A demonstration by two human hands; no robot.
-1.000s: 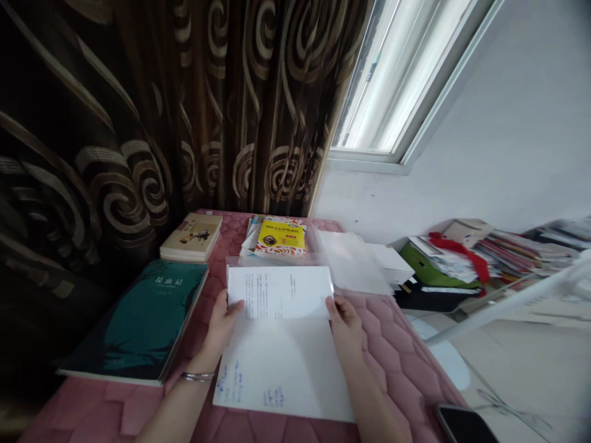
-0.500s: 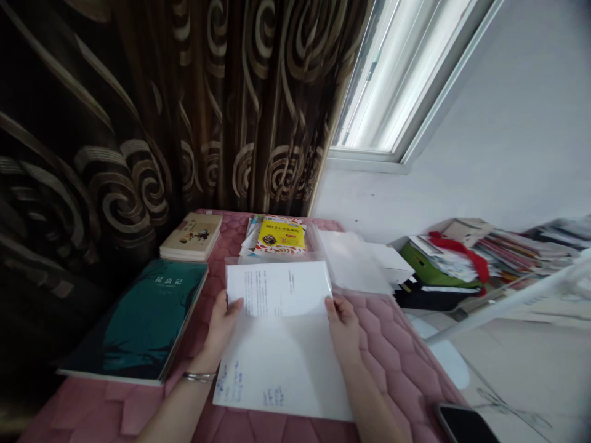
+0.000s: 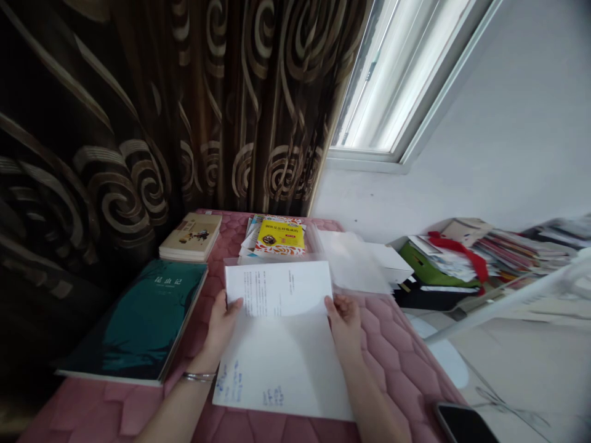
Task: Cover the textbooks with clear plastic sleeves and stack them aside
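A white sheet of paper (image 3: 281, 363) with printed text near its top and blue handwriting at its lower left lies before me, a clear plastic sleeve (image 3: 258, 262) showing around its top edge. My left hand (image 3: 224, 317) is closed on the left side, thumb on top and fingers beneath. Opposite it, my right hand (image 3: 342, 317) grips the right side, its thumb on the paper and its fingers curled. A bracelet (image 3: 199, 376) circles my left wrist. Just left of the paper is a large dark green book (image 3: 143, 320).
Behind the green book sits a stack of beige books (image 3: 191, 237). A yellow book (image 3: 281, 235) tops a pile at the back, beside white papers (image 3: 353, 261). A phone (image 3: 464, 423) lies front right. Past the pink quilted table cover (image 3: 388, 351) are heaped papers and folders (image 3: 438, 261).
Almost nothing differs. Both hands keep their hold on the sheet, and the objects around stay where they were.
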